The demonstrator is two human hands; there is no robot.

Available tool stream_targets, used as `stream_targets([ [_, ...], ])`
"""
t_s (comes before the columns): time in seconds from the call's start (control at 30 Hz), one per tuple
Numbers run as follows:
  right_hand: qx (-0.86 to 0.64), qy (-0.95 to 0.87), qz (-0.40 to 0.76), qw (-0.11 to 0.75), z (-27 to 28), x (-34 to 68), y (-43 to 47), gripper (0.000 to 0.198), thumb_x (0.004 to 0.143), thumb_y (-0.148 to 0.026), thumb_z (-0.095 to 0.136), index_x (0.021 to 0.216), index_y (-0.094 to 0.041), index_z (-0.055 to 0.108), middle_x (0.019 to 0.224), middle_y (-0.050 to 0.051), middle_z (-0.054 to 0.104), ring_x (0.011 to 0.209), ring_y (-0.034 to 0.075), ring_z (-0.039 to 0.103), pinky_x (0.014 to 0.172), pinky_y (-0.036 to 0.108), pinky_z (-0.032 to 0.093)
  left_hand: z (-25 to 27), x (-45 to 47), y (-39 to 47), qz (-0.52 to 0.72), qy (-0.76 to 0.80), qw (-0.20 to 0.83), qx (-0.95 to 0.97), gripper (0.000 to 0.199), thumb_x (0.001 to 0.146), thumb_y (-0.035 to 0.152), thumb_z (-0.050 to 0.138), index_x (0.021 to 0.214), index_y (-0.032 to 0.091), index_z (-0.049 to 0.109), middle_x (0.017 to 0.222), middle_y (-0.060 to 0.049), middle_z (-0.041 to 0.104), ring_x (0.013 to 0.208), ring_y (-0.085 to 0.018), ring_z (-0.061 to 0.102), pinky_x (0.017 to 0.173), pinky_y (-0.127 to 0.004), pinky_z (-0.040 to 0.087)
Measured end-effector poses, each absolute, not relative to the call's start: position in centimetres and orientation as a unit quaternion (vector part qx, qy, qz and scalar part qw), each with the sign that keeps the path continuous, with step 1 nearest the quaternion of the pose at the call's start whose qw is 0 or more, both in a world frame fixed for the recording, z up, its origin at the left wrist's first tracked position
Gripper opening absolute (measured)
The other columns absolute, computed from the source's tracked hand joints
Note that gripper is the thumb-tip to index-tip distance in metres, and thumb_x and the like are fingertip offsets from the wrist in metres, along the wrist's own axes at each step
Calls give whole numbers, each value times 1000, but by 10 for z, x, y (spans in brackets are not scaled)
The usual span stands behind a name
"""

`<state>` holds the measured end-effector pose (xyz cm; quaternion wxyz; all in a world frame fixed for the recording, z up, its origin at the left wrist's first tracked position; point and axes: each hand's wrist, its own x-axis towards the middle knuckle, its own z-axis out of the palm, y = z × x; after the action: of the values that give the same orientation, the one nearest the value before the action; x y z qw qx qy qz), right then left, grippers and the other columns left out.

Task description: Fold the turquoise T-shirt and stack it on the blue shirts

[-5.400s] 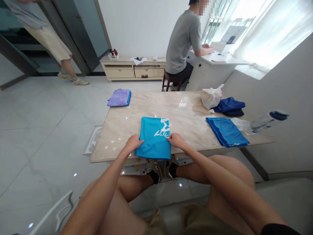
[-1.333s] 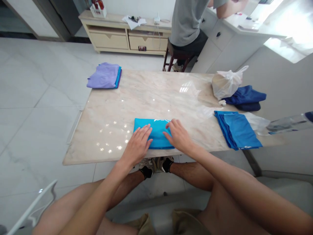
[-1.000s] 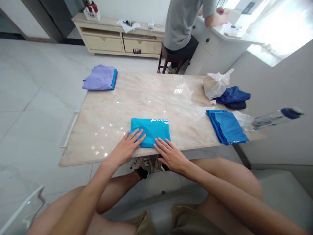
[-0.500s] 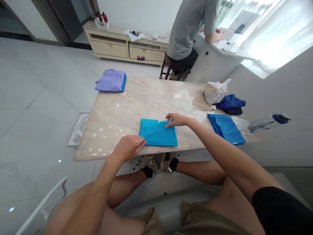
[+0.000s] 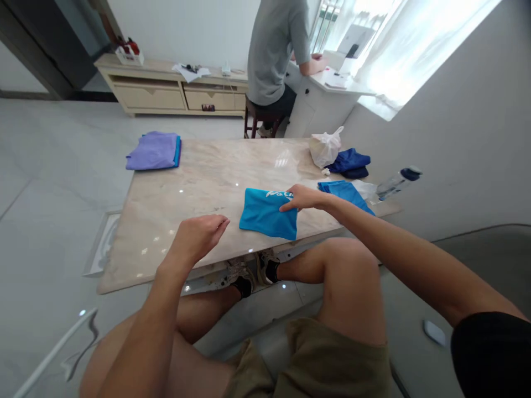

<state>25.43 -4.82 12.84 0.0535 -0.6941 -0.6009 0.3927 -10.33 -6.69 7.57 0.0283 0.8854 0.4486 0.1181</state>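
A folded bright blue cloth with white lettering along its far edge is over the near part of the marble table. My right hand pinches its far right corner, thumb on top and the other fingers partly hidden; the cloth looks slightly rippled and tilted. My left hand is to the left of the cloth, apart from it, with the fingers curled together and nothing visible in them. A purple folded cloth lies on top of blue ones at the table's far left corner.
On the right of the marble table are another folded blue cloth, a dark blue cloth, a tied white plastic bag and a clear bottle. Beyond, a person sits on a stool beside a low cabinet.
My left hand has come off the blue cloth and moved left. My right hand has closed on the cloth's far right corner, and the cloth has shifted and rippled. The camera view has turned right.
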Motion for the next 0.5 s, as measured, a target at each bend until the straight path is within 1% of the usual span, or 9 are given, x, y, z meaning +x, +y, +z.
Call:
stream_targets([
  [0.1,-723,-546,390,164,165,298,-87,49,63,-47,107,80,-20,70,78,7,74,83,28,76,64,35,68,105,-58,-73,150,428,26,891,45,114,46,45,105,24,83,101,-11,87,90,-28,80,67,-33,44],
  [0.17,-740,-511,374,226,186,334,-112,50,63,-45,109,85,-21,71,79,7,75,83,31,78,65,41,72,122,-28,-78,175,416,17,892,45,114,48,45,107,25,83,103,-11,87,90,-29,80,66,-33,43],
  [0.27,-770,-441,352,298,208,393,-143,50,64,-37,110,93,-21,73,80,9,76,82,36,81,67,52,75,140,11,-83,200,400,-3,895,46,114,50,44,109,27,83,104,-10,87,89,-30,80,65,-34,43],
  [0.33,-788,-397,334,331,216,432,-158,53,64,-34,111,100,-20,73,80,9,76,81,37,81,67,55,75,145,32,-85,202,392,-14,897,47,114,52,43,110,28,83,104,-10,87,89,-30,80,64,-34,43],
  [0.4,-804,-360,302,365,218,467,-167,54,67,-33,110,105,-20,73,81,8,76,80,35,82,67,54,76,145,49,-87,194,384,-24,902,47,115,52,42,110,28,83,103,-10,87,89,-30,80,63,-34,42],
  [0.5,-787,-331,287,435,218,510,-168,47,76,-26,106,107,-19,72,84,7,76,84,34,83,72,55,77,141,67,-87,172,369,-39,913,48,115,50,42,109,28,84,100,-10,86,86,-31,80,62,-34,40],
])
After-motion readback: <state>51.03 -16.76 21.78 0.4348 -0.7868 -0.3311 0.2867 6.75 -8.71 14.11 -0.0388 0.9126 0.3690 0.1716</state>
